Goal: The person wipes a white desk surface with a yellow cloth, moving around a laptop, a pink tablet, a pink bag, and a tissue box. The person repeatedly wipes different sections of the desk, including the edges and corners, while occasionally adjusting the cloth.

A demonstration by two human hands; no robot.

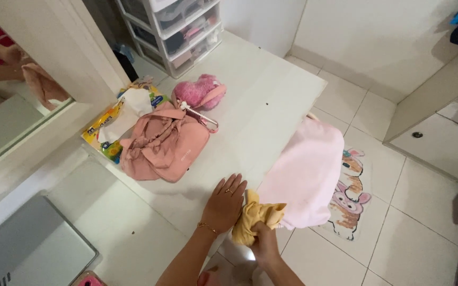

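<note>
My left hand [223, 203] lies flat, palm down, on the white tabletop [261, 100] near its front edge; it wears a ring and a gold bracelet. Just beside it my right hand [265, 244] grips a crumpled yellow cloth [255, 216] at the table's edge. The cloth touches the left hand's fingers. A pale pink cloth [306, 172] hangs over the table's edge right of the hands.
A pink bag [160, 145], a fluffy pink pouch [197, 91] and a yellow tissue pack [117, 119] sit at the table's left. Behind are plastic drawers [178, 29] and a mirror [6, 95]. A grey laptop [27, 246] lies lower left. A rabbit mat [348, 193] covers the tiled floor.
</note>
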